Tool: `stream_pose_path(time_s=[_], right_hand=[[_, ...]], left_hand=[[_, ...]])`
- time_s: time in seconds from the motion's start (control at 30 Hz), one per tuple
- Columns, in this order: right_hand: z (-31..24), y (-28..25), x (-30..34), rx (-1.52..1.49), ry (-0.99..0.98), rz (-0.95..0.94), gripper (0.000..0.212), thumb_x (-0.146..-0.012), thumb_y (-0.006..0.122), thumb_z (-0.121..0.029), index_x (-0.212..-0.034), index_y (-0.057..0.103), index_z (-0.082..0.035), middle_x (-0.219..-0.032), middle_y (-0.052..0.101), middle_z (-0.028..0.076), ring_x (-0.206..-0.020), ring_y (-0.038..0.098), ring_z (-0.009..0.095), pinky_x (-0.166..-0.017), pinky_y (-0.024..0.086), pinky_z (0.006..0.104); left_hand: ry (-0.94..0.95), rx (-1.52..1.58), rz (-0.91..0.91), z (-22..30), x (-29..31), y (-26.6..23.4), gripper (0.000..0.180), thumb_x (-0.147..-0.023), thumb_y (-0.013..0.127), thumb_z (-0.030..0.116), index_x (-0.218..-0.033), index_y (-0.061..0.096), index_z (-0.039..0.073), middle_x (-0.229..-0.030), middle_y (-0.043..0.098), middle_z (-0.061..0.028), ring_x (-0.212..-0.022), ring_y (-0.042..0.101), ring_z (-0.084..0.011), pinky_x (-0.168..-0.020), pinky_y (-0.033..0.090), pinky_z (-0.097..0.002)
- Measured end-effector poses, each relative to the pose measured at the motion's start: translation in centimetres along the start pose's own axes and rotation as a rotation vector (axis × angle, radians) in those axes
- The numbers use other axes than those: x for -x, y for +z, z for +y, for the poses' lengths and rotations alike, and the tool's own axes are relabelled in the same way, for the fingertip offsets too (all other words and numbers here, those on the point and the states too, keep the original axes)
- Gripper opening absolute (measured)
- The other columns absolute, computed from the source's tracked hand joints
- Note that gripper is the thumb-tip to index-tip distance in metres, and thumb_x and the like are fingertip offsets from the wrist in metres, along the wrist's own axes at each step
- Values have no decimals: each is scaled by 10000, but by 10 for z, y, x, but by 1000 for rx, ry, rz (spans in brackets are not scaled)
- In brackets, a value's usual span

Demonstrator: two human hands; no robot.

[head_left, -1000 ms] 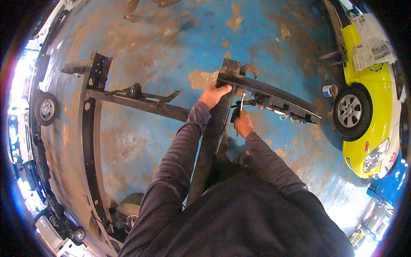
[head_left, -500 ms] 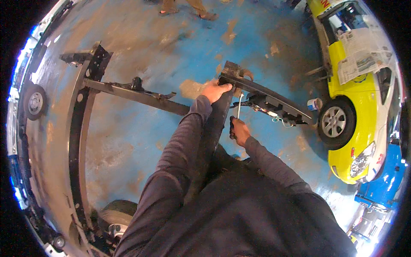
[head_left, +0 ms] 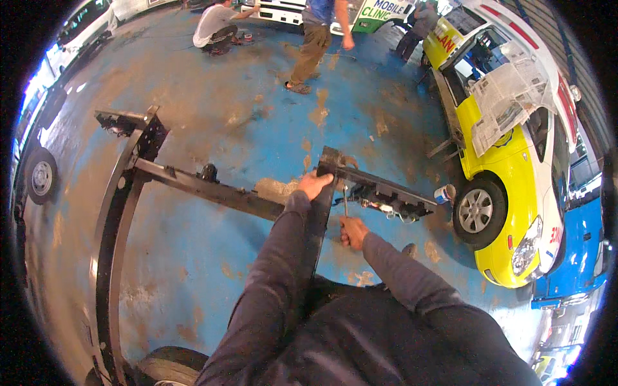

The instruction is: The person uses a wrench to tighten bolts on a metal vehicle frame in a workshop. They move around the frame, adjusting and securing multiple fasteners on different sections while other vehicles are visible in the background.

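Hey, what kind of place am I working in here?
Most likely a vehicle repair workshop: a bare black chassis frame lies on the stained blue floor, and a yellow and white car is parked beside it with newspaper masking its windscreen.

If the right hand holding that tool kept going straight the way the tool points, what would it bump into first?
Probably the black metal frame. The right hand holds a thin tool pointing up at the frame's underside, just beside the left hand resting on top. The tip already looks very close or touching; depth is hard to judge.
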State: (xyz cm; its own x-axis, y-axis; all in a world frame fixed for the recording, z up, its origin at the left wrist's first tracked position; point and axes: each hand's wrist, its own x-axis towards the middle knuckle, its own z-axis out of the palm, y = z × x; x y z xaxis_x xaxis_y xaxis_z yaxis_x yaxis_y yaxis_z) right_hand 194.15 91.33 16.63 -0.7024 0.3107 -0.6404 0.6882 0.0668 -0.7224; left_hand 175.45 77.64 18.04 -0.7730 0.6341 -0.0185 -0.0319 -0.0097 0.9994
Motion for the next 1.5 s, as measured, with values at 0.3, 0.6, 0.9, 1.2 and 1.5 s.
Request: stream_pose_path(time_s=[0.3,0.6,0.9,1.2,1.5], right_hand=[[-61,45,43,-409,246,-15,35,-896,478,-97,-873,480,-71,-681,443,58,-528,461,201,-468,459,375],[-69,34,30,-515,273,-130,142,-826,443,22,-935,467,-66,-754,480,85,-544,460,187,-483,449,374],[-36,40,33,-354,45,158,138,-820,394,-10,-881,512,-45,-724,526,89,-559,476,160,-484,425,314],[34,52,-32,-106,-245,105,107,-854,506,-57,-940,546,-6,-770,590,112,-697,576,237,-611,451,393],[71,66,-92,-166,-329,-107,102,-890,557,-88,-953,577,-11,-788,604,117,-736,588,267,-663,469,381]], left_hand=[[-218,199,-64,8,21,-17,327,-864,681,262,-1090,660,27,-990,681,-35,-887,598,-141,-812,479,-318],[-261,222,-34,32,16,-26,313,-851,689,230,-1067,659,6,-967,665,-30,-860,581,-139,-795,472,-307],[-198,184,9,27,14,-22,332,-862,679,248,-1095,648,13,-981,649,-16,-889,579,-130,-807,474,-315],[-312,276,-13,25,14,-22,370,-852,697,250,-1137,634,23,-1004,659,-27,-882,601,-139,-794,480,-308],[-385,249,-13,28,17,-26,327,-869,668,219,-1134,625,33,-1004,649,-6,-867,594,-121,-772,478,-291]])
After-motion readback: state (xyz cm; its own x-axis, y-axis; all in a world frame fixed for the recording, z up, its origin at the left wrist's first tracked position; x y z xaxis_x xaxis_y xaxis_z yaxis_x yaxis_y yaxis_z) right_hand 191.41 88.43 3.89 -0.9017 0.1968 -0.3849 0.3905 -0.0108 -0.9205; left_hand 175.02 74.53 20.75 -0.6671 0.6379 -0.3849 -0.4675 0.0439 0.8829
